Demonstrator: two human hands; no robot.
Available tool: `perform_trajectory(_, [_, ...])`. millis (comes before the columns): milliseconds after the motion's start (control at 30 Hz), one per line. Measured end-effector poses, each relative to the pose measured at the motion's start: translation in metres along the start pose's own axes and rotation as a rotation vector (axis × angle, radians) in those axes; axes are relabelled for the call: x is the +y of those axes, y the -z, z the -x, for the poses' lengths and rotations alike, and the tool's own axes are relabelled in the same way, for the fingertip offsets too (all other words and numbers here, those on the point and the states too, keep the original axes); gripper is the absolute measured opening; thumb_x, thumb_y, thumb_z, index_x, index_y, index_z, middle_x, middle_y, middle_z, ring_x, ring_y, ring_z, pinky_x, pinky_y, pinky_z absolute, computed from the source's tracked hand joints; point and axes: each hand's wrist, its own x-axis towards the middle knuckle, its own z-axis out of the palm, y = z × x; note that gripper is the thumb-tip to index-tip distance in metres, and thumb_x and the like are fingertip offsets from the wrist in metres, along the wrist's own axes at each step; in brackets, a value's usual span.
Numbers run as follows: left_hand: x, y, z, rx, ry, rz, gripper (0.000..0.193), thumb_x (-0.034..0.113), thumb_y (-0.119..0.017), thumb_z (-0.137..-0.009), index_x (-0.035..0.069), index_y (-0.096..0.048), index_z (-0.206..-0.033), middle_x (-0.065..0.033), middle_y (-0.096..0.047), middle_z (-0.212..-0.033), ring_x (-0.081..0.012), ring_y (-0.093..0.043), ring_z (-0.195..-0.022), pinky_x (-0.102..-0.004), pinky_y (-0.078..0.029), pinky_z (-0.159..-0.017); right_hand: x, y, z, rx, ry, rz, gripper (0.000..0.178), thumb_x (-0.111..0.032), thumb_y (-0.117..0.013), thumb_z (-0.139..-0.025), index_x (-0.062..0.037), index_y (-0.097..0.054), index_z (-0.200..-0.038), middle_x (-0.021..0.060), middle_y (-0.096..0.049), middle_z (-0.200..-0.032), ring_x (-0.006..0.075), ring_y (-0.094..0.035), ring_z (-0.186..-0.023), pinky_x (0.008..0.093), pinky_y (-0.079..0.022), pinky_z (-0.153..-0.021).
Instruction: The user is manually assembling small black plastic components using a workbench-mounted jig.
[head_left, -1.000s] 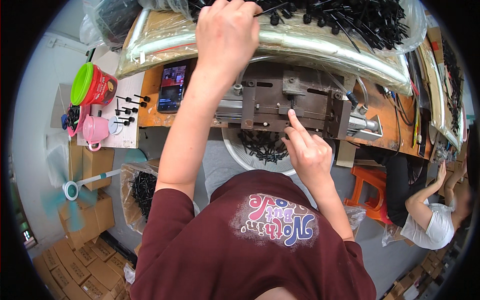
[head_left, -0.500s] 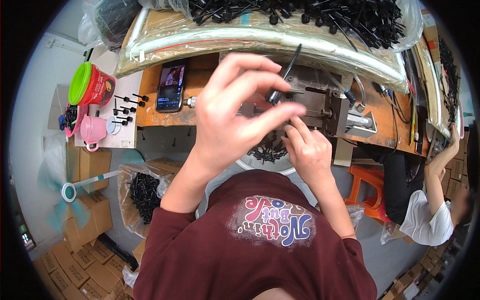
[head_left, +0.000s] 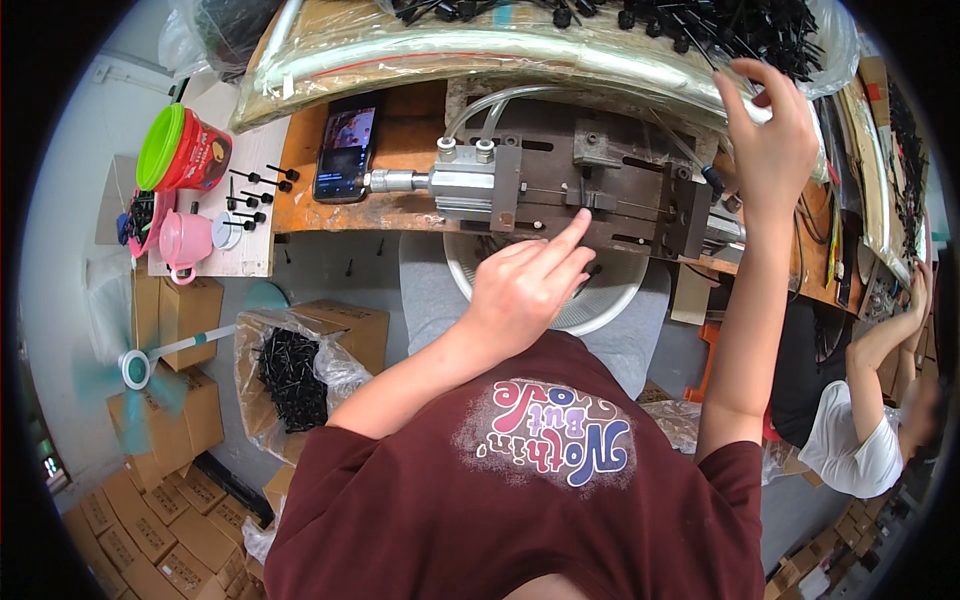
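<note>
My left hand (head_left: 530, 285) reaches over the near side of a metal clamping fixture (head_left: 640, 185). Its index finger is stretched out, the tip at a small black part (head_left: 590, 195) lying in the middle of the fixture; nothing is held in it. My right hand (head_left: 775, 135) is raised at the far right, by the edge of a heap of black knobbed rods (head_left: 740, 35). Thumb and index fingertip come together at the end of one thin black rod (head_left: 703, 52) sticking out of the heap.
A phone (head_left: 345, 150) stands left of an air cylinder (head_left: 465, 185) with clear hoses. Further left are a red bucket (head_left: 205, 160), a pink cup (head_left: 186, 240) and several black parts (head_left: 250, 200). Below is a white basket (head_left: 610, 310). A co-worker (head_left: 850, 440) sits at right.
The left hand, which held a black knobbed rod up over the fixture, has come down to the fixture empty. The right hand has left the fixture and risen to the heap at far right.
</note>
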Motion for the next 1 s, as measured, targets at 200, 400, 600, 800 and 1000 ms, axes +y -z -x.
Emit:
perform_trajectory(200, [-0.001, -0.021, -0.003, -0.015, -0.021, -0.141, 0.021, 0.01, -0.078, -0.072, 0.004, -0.071, -0.091, -0.0132, -0.066, -0.131, -0.0199, -0.067, -0.069, -0.03, -0.054, -0.065, 0.028, -0.036, -0.022, -0.251, -0.162, 0.113, 0.028, -0.037, -0.071, -0.088, -0.0134, -0.075, -0.102, 0.0037, -0.076, -0.091, 0.0204, -0.07, -0.081, 0.0341, -0.053, -0.075])
perform_trajectory(400, [-0.005, -0.018, -0.012, -0.031, -0.001, -0.132, 0.022, 0.011, -0.08, -0.07, 0.007, -0.073, -0.09, -0.0113, -0.066, -0.131, -0.0191, -0.062, -0.059, -0.0287, -0.052, -0.06, 0.01, -0.024, -0.011, 0.036, -0.059, -0.192, 0.013, -0.015, -0.074, -0.084, -0.0115, -0.076, -0.097, 0.0011, -0.073, -0.081, 0.0138, -0.068, -0.071, 0.0273, -0.053, -0.07])
perform_trajectory(600, [-0.004, -0.019, -0.011, -0.043, 0.029, -0.128, 0.023, 0.014, -0.081, -0.07, 0.007, -0.073, -0.09, -0.0088, -0.066, -0.132, -0.0201, -0.058, -0.053, -0.0288, -0.051, -0.056, -0.005, -0.001, 0.006, -0.01, -0.37, -0.94, 0.017, -0.011, -0.075, -0.088, -0.0006, -0.075, -0.101, 0.0029, -0.072, -0.084, 0.0078, -0.064, -0.071, 0.0224, -0.051, -0.067])
perform_trajectory(800, [0.008, 0.015, -0.023, -0.057, 0.316, 0.468, 0.052, 0.008, -0.081, -0.077, 0.005, -0.064, -0.127, -0.015, -0.064, -0.133, -0.0144, -0.069, -0.071, -0.026, -0.055, -0.06, -0.012, 0.034, 0.04, -0.556, -0.606, -1.435, 0.005, -0.003, -0.064, -0.087, 0.0008, -0.066, -0.09, 0.0054, -0.065, -0.076, 0.0072, -0.056, -0.058, 0.0203, -0.043, -0.054])
perform_trajectory(1000, [0.011, 0.047, -0.038, -0.029, 0.348, 0.84, 0.031, -0.004, -0.076, -0.083, 0.0, -0.074, -0.113, -0.0138, -0.072, -0.107, -0.0168, -0.072, -0.092, -0.0265, -0.062, -0.073, -0.025, 0.043, 0.057, -0.97, -0.714, -1.452, 0.013, 0.001, -0.073, -0.082, 0.0017, -0.067, -0.094, 0.0051, -0.067, -0.079, 0.0085, -0.061, -0.061, 0.021, -0.049, -0.058])
